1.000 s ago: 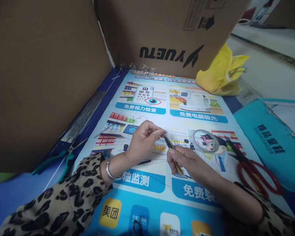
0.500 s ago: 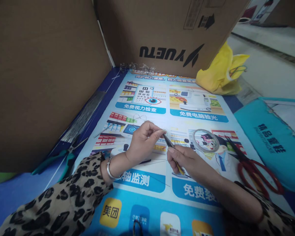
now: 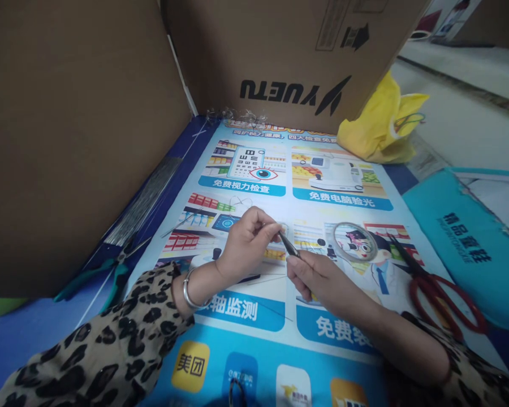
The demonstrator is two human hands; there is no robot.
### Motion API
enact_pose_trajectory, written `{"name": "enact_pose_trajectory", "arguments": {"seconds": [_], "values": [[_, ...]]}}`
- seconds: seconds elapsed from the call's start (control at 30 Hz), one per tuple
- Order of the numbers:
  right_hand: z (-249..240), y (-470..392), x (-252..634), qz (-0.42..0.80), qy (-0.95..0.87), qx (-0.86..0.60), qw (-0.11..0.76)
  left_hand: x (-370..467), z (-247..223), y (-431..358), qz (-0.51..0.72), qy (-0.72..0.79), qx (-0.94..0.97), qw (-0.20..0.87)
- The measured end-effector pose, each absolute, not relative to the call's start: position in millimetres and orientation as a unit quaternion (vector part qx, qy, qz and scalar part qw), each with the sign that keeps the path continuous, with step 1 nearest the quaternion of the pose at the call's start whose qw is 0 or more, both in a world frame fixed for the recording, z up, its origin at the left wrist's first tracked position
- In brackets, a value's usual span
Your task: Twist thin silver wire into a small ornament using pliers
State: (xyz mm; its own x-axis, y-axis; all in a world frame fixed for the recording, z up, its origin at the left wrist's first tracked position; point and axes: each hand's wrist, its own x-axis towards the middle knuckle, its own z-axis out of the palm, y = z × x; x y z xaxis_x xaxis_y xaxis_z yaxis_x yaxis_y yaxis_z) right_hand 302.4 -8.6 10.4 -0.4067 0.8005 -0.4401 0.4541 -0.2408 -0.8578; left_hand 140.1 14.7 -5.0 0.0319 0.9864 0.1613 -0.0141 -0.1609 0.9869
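Observation:
My left hand [image 3: 246,243] is closed in a pinch, thumb against forefinger, on a thin wire whose small curved end shows faintly by the fingertips. My right hand [image 3: 318,274] wraps around a pair of pliers [image 3: 289,245] with a dark metal nose and yellow handles, mostly hidden in the palm. The nose of the pliers points up and left and meets the wire at my left fingertips. Just beyond my left hand, a bent piece of thin wire [image 3: 241,201] with rounded loops lies on the printed poster [image 3: 289,169].
Red-handled scissors [image 3: 447,308] and a clear tape roll [image 3: 355,242] lie at right, near a turquoise box [image 3: 470,243]. Green-handled pliers [image 3: 121,263] and a bundle of straight wires [image 3: 142,203] are at left. Cardboard [image 3: 288,51] and a yellow bag [image 3: 375,130] stand behind.
My right hand has turned slightly around the pliers, so their yellow handles show less. My left hand keeps its pinch in nearly the same place.

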Motion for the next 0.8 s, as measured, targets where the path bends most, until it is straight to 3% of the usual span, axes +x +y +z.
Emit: {"name": "enact_pose_trajectory", "arguments": {"seconds": [0.2,0.43,0.63,0.8], "values": [[1.0,-10.1,306.2,0.515,-0.671,-0.511,0.154,137.9,-2.1,13.3,0.509,0.445,0.594,0.437],[1.8,-11.1,307.1,0.390,-0.769,-0.495,0.106,131.9,4.4,25.5,0.538,0.418,0.516,0.520],[-4.1,-10.7,309.8,0.506,-0.680,-0.513,0.140,129.1,3.8,29.2,0.533,0.391,0.467,0.588],[-2.4,-9.8,310.1,0.572,-0.632,-0.497,0.160,134.8,3.6,23.2,0.539,0.394,0.463,0.583]]}}
